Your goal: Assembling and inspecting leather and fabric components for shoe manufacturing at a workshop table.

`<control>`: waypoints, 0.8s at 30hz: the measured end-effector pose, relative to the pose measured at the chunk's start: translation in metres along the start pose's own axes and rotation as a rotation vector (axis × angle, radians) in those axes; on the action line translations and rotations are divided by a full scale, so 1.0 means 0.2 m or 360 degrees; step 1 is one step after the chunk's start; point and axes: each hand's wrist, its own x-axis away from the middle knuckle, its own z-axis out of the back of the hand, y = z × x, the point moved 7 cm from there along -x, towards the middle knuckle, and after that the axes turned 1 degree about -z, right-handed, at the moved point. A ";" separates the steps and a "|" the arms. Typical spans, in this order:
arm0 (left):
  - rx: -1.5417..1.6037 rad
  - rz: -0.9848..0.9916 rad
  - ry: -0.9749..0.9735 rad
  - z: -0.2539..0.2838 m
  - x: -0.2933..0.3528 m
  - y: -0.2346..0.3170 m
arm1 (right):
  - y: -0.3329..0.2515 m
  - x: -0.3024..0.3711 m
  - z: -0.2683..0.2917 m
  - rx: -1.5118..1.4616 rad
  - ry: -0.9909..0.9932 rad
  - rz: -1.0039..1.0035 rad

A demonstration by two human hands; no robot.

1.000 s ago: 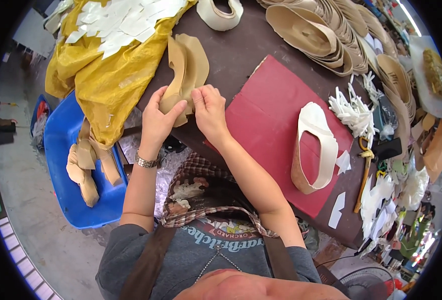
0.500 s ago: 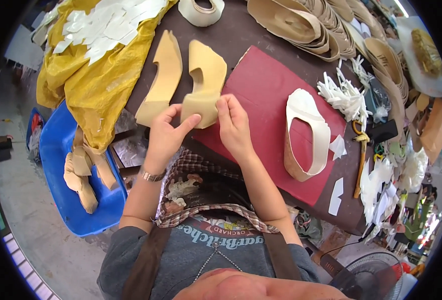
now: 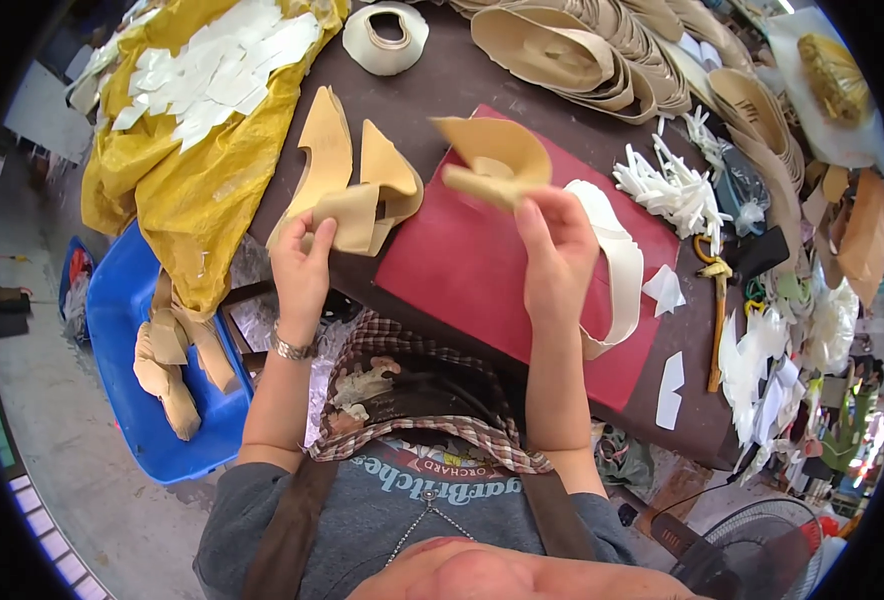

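Observation:
My left hand (image 3: pixel 304 260) pinches the lower end of a tan leather-like shoe piece (image 3: pixel 347 218), whose upper part curls back. Close beside it lies another tan cut piece (image 3: pixel 324 140) with a notched edge. In my right hand (image 3: pixel 560 250), between thumb and fingers, is a curled tan shoe piece (image 3: pixel 507 150), raised over the red board (image 3: pixel 452 260) and smeared by motion. A white loop-shaped shoe upper (image 3: pixel 617 300) rests on that board, partly hidden behind my right hand.
Stacked tan shoe pieces (image 3: pixel 552 50) fill the far right, near white strips (image 3: pixel 667 185) and a small hammer-like tool (image 3: pixel 717 310). White scraps lie on a yellow sack (image 3: pixel 252 140) at left, above a blue tub (image 3: pixel 132 340). A fan (image 3: pixel 762 550) stands at lower right.
My hands have moved apart. The right one has swung right and up with a tan piece, now over the board and partly covering the white upper. The left still grips tan material.

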 end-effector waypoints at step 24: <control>0.0760 0.0530 -0.0950 -0.61 0.29 0.28 | -0.16 0.51 0.41 0.0973 0.0007 0.0347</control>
